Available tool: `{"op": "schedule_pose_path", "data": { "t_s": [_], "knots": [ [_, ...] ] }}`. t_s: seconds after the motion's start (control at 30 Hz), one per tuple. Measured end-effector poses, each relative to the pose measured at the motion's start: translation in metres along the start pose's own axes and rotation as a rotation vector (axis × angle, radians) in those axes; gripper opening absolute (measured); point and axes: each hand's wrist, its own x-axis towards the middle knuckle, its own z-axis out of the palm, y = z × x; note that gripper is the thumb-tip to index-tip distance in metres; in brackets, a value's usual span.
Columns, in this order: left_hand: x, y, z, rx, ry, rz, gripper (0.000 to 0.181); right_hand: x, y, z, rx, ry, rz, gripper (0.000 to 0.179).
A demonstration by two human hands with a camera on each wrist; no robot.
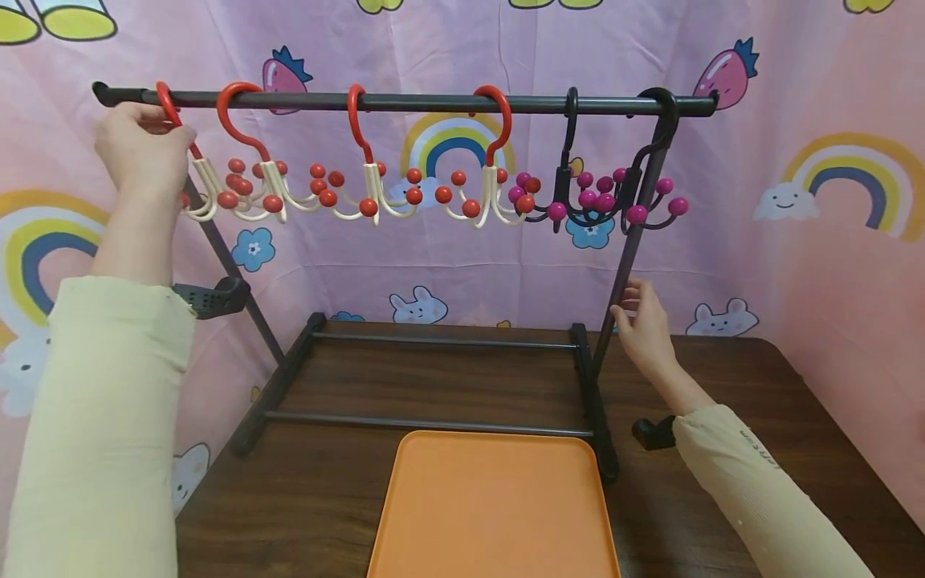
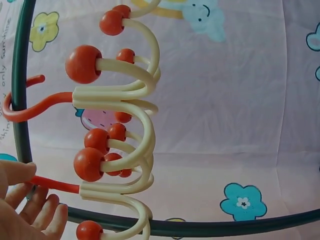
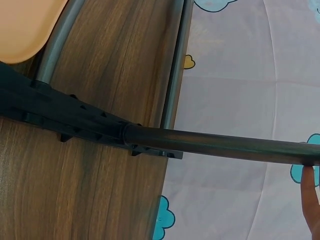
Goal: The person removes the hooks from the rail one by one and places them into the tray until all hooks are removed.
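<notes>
My left hand (image 1: 142, 152) is up at the left end of a dark rack's top bar (image 1: 419, 102). Its thumb and fingers pinch the red hook of a claw hanger (image 2: 57, 184) with cream prongs and red ball tips. That hanger's hook goes over the bar. Farther right along the bar hang more red-and-cream claw hangers (image 1: 372, 185) and two black claw hangers (image 1: 561, 189) with pink balls. Low on the right, my right hand (image 1: 648, 331) holds the rack's right post (image 1: 614, 309), thumb and fingers about it. Only one finger (image 3: 309, 190) shows in the right wrist view, touching the post.
An orange tray (image 1: 495, 506) lies on the brown wooden table (image 1: 289, 514) in front of the rack's base (image 1: 433, 421). Behind and at both sides hangs a pink patterned cloth (image 1: 824, 265). The rack's left post (image 1: 227, 257) slants beside my left forearm.
</notes>
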Motion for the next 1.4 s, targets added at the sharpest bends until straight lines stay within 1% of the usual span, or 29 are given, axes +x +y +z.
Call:
{"op": "schedule_pose_path", "data": {
  "t_s": [0.1, 0.23, 0.37, 0.53, 0.7, 0.8, 0.93, 1.13, 1.27, 1.4],
  "knots": [
    [-0.001, 0.002, 0.002, 0.038, -0.008, 0.005, 0.039, 0.0, 0.0, 0.0, -0.003, 0.0, 0.0, 0.035],
    [0.0, 0.004, 0.003, 0.044, -0.008, 0.019, 0.032, -0.001, 0.0, 0.001, -0.004, -0.004, 0.003, 0.035],
    [0.003, 0.004, 0.003, 0.0, -0.017, 0.042, 0.026, -0.002, -0.001, 0.001, -0.007, -0.01, 0.007, 0.035],
    [0.003, 0.006, 0.001, -0.069, -0.04, 0.068, 0.03, -0.003, -0.001, 0.001, -0.004, -0.012, 0.013, 0.035],
    [-0.001, 0.008, 0.001, -0.115, -0.065, 0.087, 0.032, -0.003, -0.002, 0.001, -0.01, -0.014, 0.018, 0.035],
    [-0.002, 0.007, 0.001, -0.128, -0.073, 0.102, 0.032, -0.002, -0.001, 0.001, -0.027, -0.012, 0.011, 0.034],
    [-0.003, 0.004, 0.0, -0.146, -0.066, 0.125, 0.031, -0.003, -0.002, 0.0, -0.043, -0.017, 0.008, 0.033],
    [-0.003, -0.001, -0.002, -0.181, -0.067, 0.15, 0.03, -0.003, -0.002, 0.0, -0.039, -0.02, 0.015, 0.032],
    [-0.006, -0.001, -0.002, -0.203, -0.087, 0.163, 0.031, -0.003, -0.002, 0.0, -0.035, -0.016, 0.005, 0.032],
    [-0.011, 0.001, 0.0, -0.19, -0.108, 0.177, 0.034, -0.003, -0.001, 0.0, -0.04, -0.007, 0.005, 0.032]
  ]
}}
